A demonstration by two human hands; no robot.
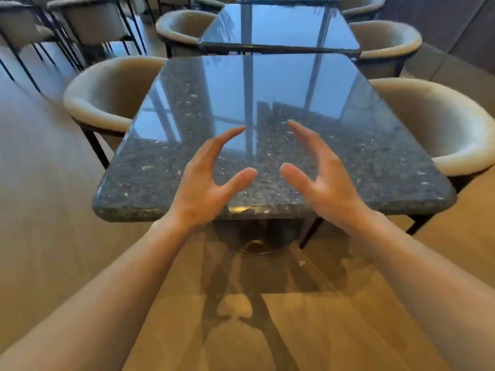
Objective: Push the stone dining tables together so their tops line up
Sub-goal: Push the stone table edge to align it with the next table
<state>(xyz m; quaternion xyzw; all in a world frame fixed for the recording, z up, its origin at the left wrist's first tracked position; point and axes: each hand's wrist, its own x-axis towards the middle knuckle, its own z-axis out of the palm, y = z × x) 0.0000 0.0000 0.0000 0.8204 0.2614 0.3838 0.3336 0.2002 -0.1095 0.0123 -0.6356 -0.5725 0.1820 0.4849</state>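
The near stone tabletop (pixel 267 124) lies directly ahead of and partly beneath both hands, its rounded front edge just below the palms. Beyond its far edge, well ahead of the fingertips, stands the second stone tabletop (pixel 278 28), with a narrow dark gap visible between the two slabs. The far slab appears to sit slightly to the right of the near one, though wide-angle distortion makes this uncertain. Judgement: the task is not complete; the gap remains to be closed and the side edges squared up.

Padded tub chairs flank the near tabletop: one out to the left of the left hand (pixel 107 100), one out to the right of the right hand (pixel 439 121). Further chairs stand beside the far tabletop and in a row away to the far left. Below the wrists, a dark pedestal base (pixel 257 236) carries the near slab on a pale tiled floor (pixel 48 210).

The polished, speckled grey stone reflects window frames and sky.

The left hand (pixel 206 183) is spread wide, fingers curved, thumb out, gripping nothing. The right hand (pixel 321 178) mirrors it, equally open and empty. Both hover over the front portion of the near tabletop, palms facing each other; contact with the stone cannot be confirmed.
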